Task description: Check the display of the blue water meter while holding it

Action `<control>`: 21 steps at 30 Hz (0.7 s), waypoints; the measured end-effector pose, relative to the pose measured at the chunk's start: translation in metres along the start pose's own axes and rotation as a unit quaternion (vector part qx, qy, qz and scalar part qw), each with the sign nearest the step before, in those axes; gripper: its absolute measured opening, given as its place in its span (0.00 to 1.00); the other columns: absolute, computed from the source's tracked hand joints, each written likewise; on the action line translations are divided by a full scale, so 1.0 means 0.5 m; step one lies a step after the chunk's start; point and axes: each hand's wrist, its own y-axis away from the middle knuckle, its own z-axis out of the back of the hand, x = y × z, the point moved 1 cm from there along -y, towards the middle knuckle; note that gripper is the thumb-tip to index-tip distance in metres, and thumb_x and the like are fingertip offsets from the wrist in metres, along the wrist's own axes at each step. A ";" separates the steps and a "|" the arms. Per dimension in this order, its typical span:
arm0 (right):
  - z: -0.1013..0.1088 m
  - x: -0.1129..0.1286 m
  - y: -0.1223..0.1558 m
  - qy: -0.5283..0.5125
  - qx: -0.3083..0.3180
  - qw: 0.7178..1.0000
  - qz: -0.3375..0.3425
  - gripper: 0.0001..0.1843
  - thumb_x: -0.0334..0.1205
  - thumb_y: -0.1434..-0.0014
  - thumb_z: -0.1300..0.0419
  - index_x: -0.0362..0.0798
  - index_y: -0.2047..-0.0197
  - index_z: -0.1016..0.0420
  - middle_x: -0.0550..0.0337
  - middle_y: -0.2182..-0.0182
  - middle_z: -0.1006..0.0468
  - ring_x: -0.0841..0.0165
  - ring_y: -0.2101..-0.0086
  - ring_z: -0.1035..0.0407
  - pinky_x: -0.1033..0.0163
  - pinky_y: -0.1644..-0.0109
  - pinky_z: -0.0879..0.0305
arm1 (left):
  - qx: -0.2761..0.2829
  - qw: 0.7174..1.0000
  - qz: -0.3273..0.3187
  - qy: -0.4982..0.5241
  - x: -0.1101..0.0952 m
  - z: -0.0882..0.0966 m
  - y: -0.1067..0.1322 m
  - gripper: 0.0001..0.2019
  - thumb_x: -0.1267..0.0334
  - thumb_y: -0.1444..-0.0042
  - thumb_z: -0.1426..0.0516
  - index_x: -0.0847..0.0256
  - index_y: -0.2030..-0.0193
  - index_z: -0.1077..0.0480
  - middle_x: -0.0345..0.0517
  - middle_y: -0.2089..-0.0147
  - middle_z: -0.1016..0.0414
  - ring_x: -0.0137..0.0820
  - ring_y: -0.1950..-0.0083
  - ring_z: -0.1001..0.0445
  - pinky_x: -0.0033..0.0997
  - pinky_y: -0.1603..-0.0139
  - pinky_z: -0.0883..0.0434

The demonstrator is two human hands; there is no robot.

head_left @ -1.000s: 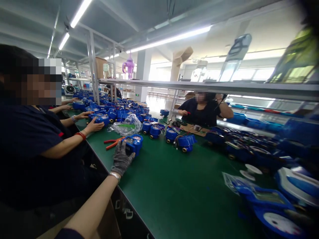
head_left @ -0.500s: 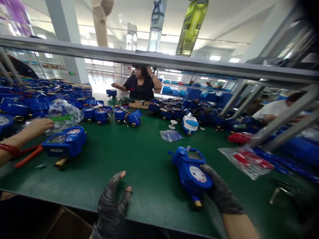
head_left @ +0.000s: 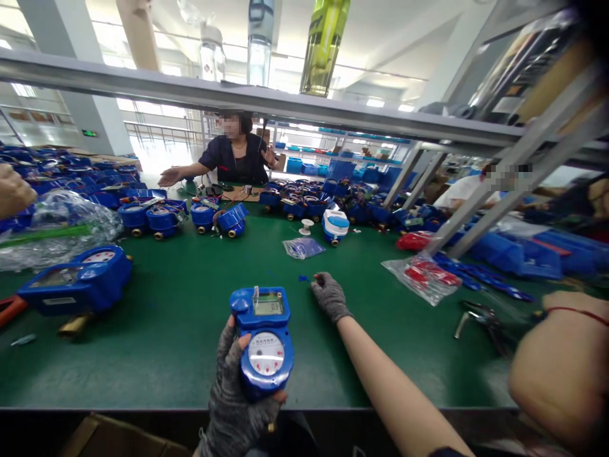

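Observation:
My left hand (head_left: 233, 381), in a grey fingerless glove, is wrapped around a blue water meter (head_left: 266, 339) close to the table's front edge. The meter's small display and round white dial face up. Farther out, my gloved right hand (head_left: 330, 297) lies on the green table with its fingers curled. Small blue bits (head_left: 303, 278) are just beyond its fingertips, and whatever it may pinch is hidden. A second blue water meter (head_left: 78, 279) with a brass fitting rests on the left.
Other people's hands show at the far left (head_left: 14, 190) and lower right (head_left: 556, 368). Many blue meters (head_left: 304, 202) line the back. A spool (head_left: 306, 226), a bag of red parts (head_left: 423, 276) and a dark metal tool (head_left: 483, 320) lie about. A metal shelf (head_left: 266, 98) crosses above.
The water meter has passed from my right hand to my left, which was open before. My right hand has moved forward to the small blue bits. The view has swung right.

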 end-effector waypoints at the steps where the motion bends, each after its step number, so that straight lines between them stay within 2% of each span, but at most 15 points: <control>1: -0.002 -0.002 -0.024 0.017 0.003 1.000 -0.004 0.15 0.36 0.42 0.44 0.43 0.52 0.25 0.50 0.57 0.21 0.64 0.58 0.28 0.62 0.53 0.36 | -0.001 1.000 -0.006 -0.003 0.002 -0.001 0.001 0.36 0.54 0.51 0.34 0.54 0.37 0.43 0.60 0.28 0.54 0.56 0.30 0.49 0.61 0.39 0.34; 3: -0.006 0.002 -0.048 0.063 0.009 0.998 -0.002 0.12 0.35 0.43 0.43 0.44 0.58 0.22 0.51 0.61 0.20 0.64 0.60 0.28 0.63 0.56 0.37 | -0.010 1.000 -0.015 -0.007 0.003 -0.004 0.001 0.36 0.53 0.51 0.34 0.54 0.37 0.42 0.61 0.29 0.53 0.56 0.30 0.48 0.62 0.39 0.34; 5: -0.013 0.008 -0.049 0.104 0.010 0.995 0.008 0.11 0.36 0.42 0.43 0.45 0.60 0.20 0.51 0.63 0.20 0.65 0.61 0.29 0.64 0.57 0.38 | -0.018 1.000 -0.014 -0.005 0.003 -0.007 0.002 0.36 0.53 0.52 0.34 0.54 0.37 0.42 0.61 0.29 0.52 0.56 0.30 0.48 0.62 0.40 0.34; 10: -0.026 0.004 -0.027 0.167 -0.003 0.985 0.040 0.13 0.36 0.39 0.46 0.43 0.58 0.21 0.48 0.60 0.22 0.65 0.60 0.30 0.65 0.57 0.40 | -0.009 1.000 -0.006 -0.006 0.001 -0.006 0.001 0.36 0.53 0.51 0.34 0.54 0.38 0.42 0.61 0.29 0.52 0.56 0.30 0.48 0.61 0.40 0.33; 16: -0.019 -0.004 -0.011 0.186 0.033 0.978 0.085 0.11 0.35 0.41 0.44 0.45 0.60 0.21 0.52 0.61 0.22 0.67 0.61 0.31 0.67 0.58 0.41 | -0.013 1.000 -0.012 -0.012 0.006 -0.005 0.003 0.36 0.51 0.52 0.34 0.54 0.38 0.41 0.61 0.29 0.51 0.57 0.30 0.48 0.63 0.40 0.35; 21: -0.014 -0.003 -0.009 0.182 0.044 0.980 0.072 0.11 0.37 0.41 0.44 0.45 0.60 0.21 0.53 0.61 0.21 0.67 0.61 0.30 0.67 0.60 0.41 | -0.007 1.000 -0.008 -0.023 0.001 0.000 0.004 0.37 0.53 0.52 0.33 0.53 0.37 0.42 0.60 0.29 0.52 0.56 0.30 0.48 0.62 0.39 0.35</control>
